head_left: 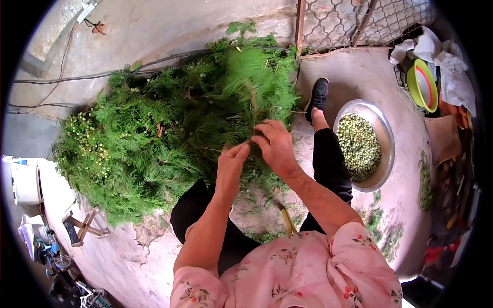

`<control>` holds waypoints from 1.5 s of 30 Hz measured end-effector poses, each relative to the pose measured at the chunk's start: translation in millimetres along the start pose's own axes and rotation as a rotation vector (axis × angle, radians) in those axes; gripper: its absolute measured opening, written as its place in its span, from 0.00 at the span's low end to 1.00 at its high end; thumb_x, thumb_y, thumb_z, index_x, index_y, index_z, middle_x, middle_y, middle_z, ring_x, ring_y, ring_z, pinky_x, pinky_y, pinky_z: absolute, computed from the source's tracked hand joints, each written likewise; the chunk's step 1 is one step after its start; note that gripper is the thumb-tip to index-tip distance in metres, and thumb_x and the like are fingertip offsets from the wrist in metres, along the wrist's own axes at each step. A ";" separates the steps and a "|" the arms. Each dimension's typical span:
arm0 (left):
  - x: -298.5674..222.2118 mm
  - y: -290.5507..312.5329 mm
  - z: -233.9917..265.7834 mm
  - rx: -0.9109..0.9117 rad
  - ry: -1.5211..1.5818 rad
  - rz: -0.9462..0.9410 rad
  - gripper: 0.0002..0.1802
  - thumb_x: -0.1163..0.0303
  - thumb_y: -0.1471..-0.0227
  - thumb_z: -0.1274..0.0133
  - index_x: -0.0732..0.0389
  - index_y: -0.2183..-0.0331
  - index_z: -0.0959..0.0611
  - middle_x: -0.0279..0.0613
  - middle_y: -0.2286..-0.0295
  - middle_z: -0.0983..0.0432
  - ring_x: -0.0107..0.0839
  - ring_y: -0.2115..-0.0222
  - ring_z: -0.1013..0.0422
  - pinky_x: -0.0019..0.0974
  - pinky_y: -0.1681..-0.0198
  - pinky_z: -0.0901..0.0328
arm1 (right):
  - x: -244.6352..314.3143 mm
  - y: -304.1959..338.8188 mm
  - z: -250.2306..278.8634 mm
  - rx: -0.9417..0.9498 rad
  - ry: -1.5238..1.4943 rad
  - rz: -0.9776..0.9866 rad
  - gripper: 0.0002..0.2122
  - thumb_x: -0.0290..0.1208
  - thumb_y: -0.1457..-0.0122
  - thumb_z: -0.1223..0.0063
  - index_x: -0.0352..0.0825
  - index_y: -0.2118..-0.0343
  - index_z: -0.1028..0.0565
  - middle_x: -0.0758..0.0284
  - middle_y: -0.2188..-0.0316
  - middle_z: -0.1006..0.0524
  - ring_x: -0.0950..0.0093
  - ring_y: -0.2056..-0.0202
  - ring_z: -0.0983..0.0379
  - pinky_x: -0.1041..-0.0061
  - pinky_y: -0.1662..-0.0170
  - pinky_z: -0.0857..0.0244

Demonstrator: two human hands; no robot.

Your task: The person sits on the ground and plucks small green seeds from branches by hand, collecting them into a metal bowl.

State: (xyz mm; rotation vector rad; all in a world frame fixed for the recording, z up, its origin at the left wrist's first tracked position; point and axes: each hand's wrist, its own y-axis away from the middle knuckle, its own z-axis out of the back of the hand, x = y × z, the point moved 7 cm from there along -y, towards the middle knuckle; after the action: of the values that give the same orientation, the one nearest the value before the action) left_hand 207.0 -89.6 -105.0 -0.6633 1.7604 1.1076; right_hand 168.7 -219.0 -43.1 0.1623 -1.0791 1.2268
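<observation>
The right hand (277, 148) grips a branch (253, 98) over the right side of the leafy pile (154, 133); the left hand (232, 163) pinches its end, perhaps to steady it. Right of the pile, a bowl (387, 141) holds green balls (358, 146), likely within easy reach.

Can read no text, label, brand, number or sign anywhere. Possibly small print on the white fitting (87, 12) at the upper left of the frame, but too small to tell. Too small to check for lettering on the clutter (59, 259) at the lower left, and too dim on the pile (454, 200) along the right edge. Only flowers and cherries on the pink shirt (287, 264), lower middle.
</observation>
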 end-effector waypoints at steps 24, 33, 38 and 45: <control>15.6 117.7 -15.7 0.019 0.452 -0.172 0.08 0.74 0.49 0.53 0.65 0.64 0.27 0.39 0.67 0.28 0.24 0.71 0.32 0.24 0.68 0.36 | 67.7 107.6 55.4 0.162 -0.417 -0.110 0.10 0.21 0.56 0.43 0.31 0.68 0.28 0.67 0.75 0.30 0.78 0.75 0.33 0.82 0.71 0.40; 40.8 120.2 -14.0 -0.037 0.346 -0.229 0.07 0.73 0.47 0.56 0.64 0.65 0.26 0.34 0.71 0.28 0.21 0.73 0.33 0.24 0.72 0.36 | 34.2 135.3 28.5 0.284 -0.707 -0.574 0.08 0.28 0.48 0.48 0.29 0.69 0.29 0.73 0.82 0.31 0.83 0.83 0.37 0.83 0.76 0.39; 41.2 120.6 -15.5 -0.030 0.405 -0.097 0.07 0.71 0.47 0.56 0.63 0.68 0.26 0.33 0.73 0.28 0.22 0.76 0.32 0.26 0.78 0.35 | 13.1 132.7 37.8 0.275 -1.230 -0.797 0.10 0.31 0.46 0.50 0.30 0.66 0.30 0.71 0.80 0.31 0.81 0.80 0.35 0.83 0.77 0.41; 37.0 123.8 -13.5 -0.031 0.337 -0.089 0.10 0.65 0.45 0.57 0.61 0.67 0.26 0.35 0.74 0.27 0.23 0.78 0.31 0.26 0.81 0.34 | -5.5 116.0 74.5 0.134 -1.429 -0.756 0.07 0.21 0.47 0.54 0.29 0.64 0.32 0.62 0.67 0.28 0.73 0.69 0.30 0.82 0.73 0.36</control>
State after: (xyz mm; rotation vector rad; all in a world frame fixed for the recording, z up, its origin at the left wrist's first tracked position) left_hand 86.3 -44.9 -87.1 -0.9836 1.9763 1.0073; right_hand 31.5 -223.8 -57.6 1.5657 -1.8435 0.3349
